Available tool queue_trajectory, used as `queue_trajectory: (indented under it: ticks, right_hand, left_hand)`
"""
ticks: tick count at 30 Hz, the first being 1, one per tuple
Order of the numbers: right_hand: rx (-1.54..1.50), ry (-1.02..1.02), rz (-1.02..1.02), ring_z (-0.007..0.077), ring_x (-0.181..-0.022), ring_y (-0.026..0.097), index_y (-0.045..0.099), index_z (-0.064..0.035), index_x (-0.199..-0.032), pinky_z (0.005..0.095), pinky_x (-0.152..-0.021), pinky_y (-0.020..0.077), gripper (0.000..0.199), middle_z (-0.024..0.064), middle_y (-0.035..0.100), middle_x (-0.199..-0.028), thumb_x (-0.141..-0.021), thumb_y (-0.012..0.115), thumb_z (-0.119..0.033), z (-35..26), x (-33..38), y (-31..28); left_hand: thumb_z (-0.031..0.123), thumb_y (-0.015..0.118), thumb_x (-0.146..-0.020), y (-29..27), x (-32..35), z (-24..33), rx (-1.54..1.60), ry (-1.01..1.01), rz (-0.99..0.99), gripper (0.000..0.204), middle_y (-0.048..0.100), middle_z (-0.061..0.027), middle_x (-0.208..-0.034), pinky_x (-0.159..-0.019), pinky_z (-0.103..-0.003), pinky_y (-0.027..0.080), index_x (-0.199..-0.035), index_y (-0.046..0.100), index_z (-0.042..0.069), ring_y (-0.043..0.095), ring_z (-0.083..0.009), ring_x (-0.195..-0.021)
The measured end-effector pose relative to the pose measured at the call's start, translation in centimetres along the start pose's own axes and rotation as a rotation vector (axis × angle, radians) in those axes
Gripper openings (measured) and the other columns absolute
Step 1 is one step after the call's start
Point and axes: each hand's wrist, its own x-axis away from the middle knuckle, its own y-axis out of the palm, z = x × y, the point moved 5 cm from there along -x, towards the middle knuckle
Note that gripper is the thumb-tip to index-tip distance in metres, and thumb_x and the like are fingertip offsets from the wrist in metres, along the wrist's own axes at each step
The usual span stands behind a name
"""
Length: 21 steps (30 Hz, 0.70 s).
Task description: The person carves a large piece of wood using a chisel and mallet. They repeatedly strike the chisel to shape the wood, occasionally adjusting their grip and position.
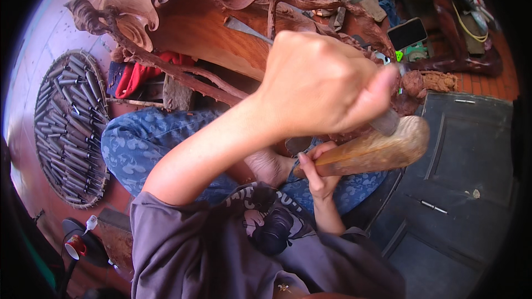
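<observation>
My left hand [327,83] is closed in a fist around a chisel. The flat grey chisel blade [249,30] sticks out toward the upper left, over a reddish-brown wood carving [194,16]; the fist hides most of the tool. Whether the blade's tip touches the wood, I cannot tell. Lower down, my right hand [320,173] grips the narrow end of a wooden mallet [382,147]. Its thick, pale, worn head lies just below the butt of the chisel, close to my left fist.
A round basket [102,91] holding several dark-handled tools stands at the left. Red cloth [147,75] lies beneath the carving. A phone [407,34] rests at the upper right, and a dark panelled board [465,155] at the right carries small metal rods. A red mug [76,247] is lower left.
</observation>
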Motion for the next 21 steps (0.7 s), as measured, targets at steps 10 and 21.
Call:
queue_trajectory:
  ticks: [10,21]
  right_hand:
    - [-0.024,0.031,0.044,0.0168,-0.067,0.052,0.04,-0.0044,-0.093,0.0322,-0.069,0.0447,0.023,0.0069,0.053,-0.074,-0.084,0.059,0.002,0.1,1.8,-0.5]
    - [-0.324,-0.042,0.192,0.0147,-0.065,0.049,0.051,-0.004,-0.083,0.0282,-0.063,0.0395,0.023,0.0048,0.051,-0.076,-0.076,0.073,-0.004,-1.1,2.0,0.9]
  left_hand:
    - [0.017,0.056,-0.093,-0.3,0.1,-0.3,-0.053,-0.031,-0.045,0.032,0.057,-0.0059,-0.054,-0.044,-0.034,0.044,-0.063,0.065,0.01,0.058,-0.0257,-0.048]
    - [0.011,0.056,-0.093,-0.5,-0.3,0.0,-0.059,0.01,0.007,0.038,0.048,-0.0063,-0.049,-0.039,-0.037,0.036,-0.055,0.052,0.007,0.05,-0.0272,-0.042]
